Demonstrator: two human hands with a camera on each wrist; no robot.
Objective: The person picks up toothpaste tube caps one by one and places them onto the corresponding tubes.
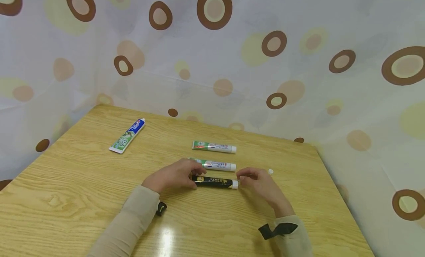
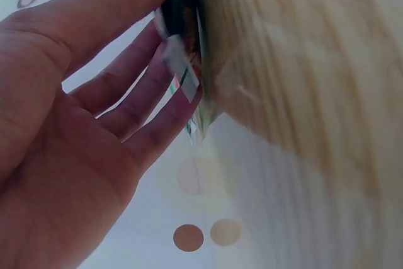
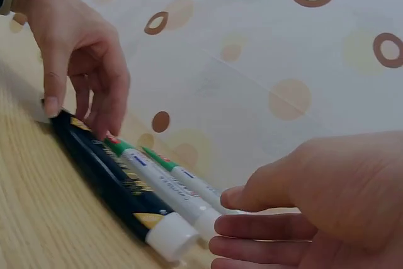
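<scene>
A black toothpaste tube [image 1: 214,181] with yellow lettering and a white cap lies across the table. My left hand [image 1: 179,174] holds its tail end, thumb on the near side and fingers on the far side. In the left wrist view the thumb presses on the dark tube [image 2: 181,11]. Beside the white cap [image 3: 171,236] is my right hand [image 1: 260,185], its fingers extended with nothing between them. Just behind the black tube lies a green-and-white toothpaste tube [image 1: 219,165], its tail partly hidden by the left hand.
Another green-and-white toothpaste tube [image 1: 214,147] lies farther back, parallel. A blue-and-green toothpaste tube [image 1: 127,136] sits at the back left, angled. Beyond the right hand is a small white cap-like piece [image 1: 270,171]. A patterned curtain [image 1: 212,65] hangs around the wooden table [image 1: 66,198].
</scene>
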